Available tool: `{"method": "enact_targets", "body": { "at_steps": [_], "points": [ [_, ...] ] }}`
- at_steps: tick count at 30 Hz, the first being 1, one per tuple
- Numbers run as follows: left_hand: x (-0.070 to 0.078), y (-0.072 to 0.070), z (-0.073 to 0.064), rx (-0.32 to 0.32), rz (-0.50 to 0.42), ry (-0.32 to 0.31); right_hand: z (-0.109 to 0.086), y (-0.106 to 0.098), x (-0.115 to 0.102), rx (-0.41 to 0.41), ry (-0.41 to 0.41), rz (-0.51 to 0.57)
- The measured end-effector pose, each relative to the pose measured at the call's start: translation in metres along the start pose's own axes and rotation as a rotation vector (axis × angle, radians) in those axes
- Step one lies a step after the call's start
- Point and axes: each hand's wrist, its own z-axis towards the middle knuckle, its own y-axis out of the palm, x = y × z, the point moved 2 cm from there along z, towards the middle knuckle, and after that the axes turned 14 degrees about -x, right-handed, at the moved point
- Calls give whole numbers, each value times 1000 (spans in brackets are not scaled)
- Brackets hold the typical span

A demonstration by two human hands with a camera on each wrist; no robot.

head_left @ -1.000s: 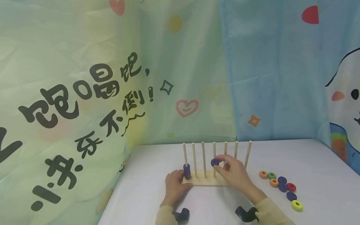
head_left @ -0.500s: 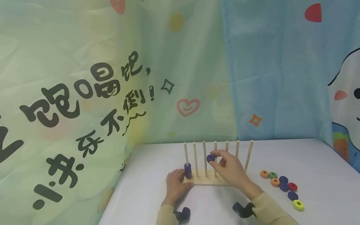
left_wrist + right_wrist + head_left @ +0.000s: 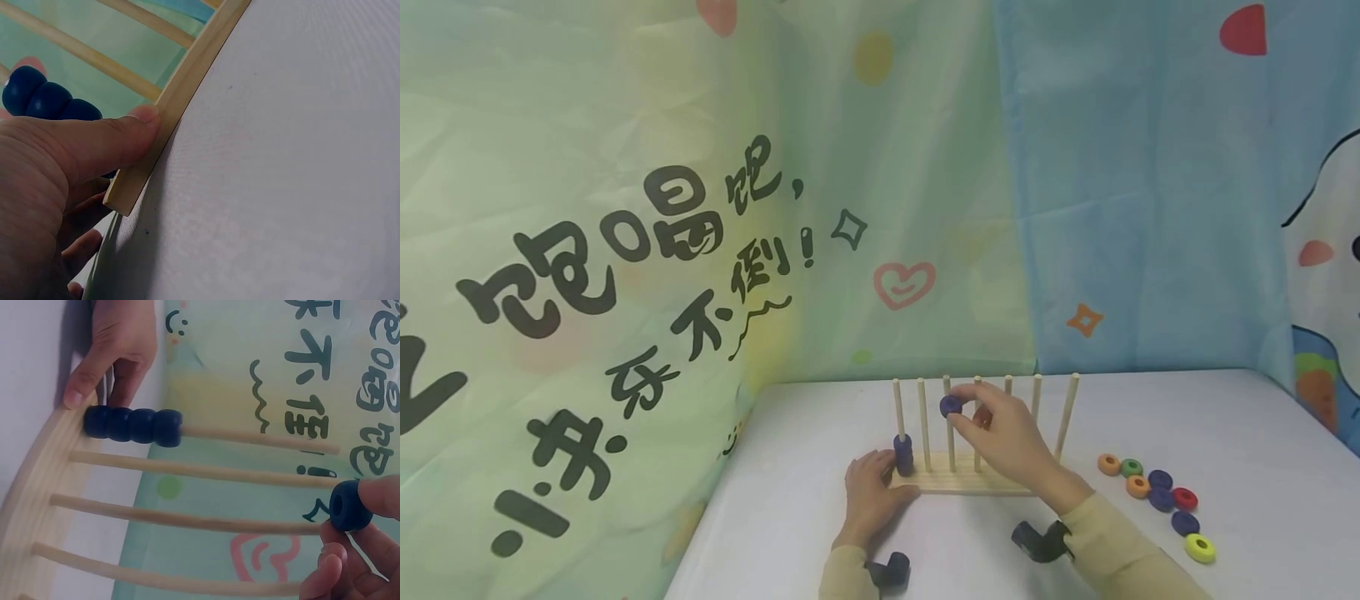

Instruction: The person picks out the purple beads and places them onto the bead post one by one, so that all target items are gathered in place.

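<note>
A wooden rack with a row of upright pegs stands on the table. My left hand grips its left end, the thumb lying along the front edge of the base in the left wrist view. On the leftmost peg sits a stack of several dark blue beads. Between thumb and fingers, my right hand pinches another blue bead. This bead is held high near the upper part of the pegs, its hole showing in the right wrist view. The other pegs carry no beads.
To the right of the rack, loose beads lie on the white table: orange, green, several blue, red and yellow. A printed curtain hangs behind.
My right hand has moved left and upward with the blue bead, from around the middle peg toward the third peg from the left. The left hand keeps its grip on the rack.
</note>
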Motion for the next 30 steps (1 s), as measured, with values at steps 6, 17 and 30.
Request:
{"method": "enact_targets", "body": {
  "at_steps": [6,17,30],
  "points": [
    [1,1,0,5,18,5,6,-1,-6,-2,-1,-12],
    [4,-1,-1,14,21,14,17,0,-18,-3,10,-2],
    [3,-2,-1,25,28,20,29,4,-20,7,14,31]
  ]
}}
